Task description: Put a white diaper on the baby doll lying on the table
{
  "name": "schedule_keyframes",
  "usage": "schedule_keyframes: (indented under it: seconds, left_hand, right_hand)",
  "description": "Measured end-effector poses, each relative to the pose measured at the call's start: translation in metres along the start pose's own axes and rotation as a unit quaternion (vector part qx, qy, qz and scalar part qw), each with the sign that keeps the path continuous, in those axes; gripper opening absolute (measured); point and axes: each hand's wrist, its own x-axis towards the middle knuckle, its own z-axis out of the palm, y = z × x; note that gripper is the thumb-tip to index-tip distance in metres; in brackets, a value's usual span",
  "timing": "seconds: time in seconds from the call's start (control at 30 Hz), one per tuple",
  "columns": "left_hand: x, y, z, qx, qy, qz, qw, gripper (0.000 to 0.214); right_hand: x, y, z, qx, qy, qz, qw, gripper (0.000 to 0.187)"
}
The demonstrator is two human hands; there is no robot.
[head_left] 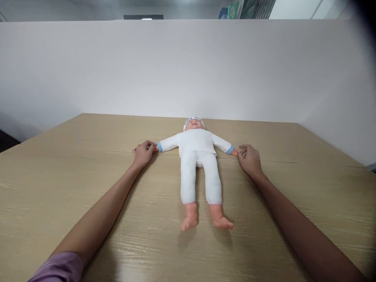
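A baby doll (198, 156) in a white suit lies on its back mid-frame on the wooden table (58, 188), feet toward the camera. The left hand (143, 152) and right hand (249, 158) each pinch 1 of its tiny hands, fingers curled together. The step in hand looks like spreading its arms flat; any further move calls for 2 even, gentle grips.

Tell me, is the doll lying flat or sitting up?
Lying flat: the doll is face up on the table, arms spread; the left hand and right hand each hold one arm.
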Motion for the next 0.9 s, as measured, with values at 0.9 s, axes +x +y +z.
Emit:
schedule_keyframes:
  seconds: [0.9]
  left_hand:
    - [-0.0038,0.0017,-0.0023,-0.077,0.014,-0.005,0.997,0.024]
  right_hand:
    - [0.0010,-0.0064,-0.0028,0.090,-0.030,0.000,0.996,0.031]
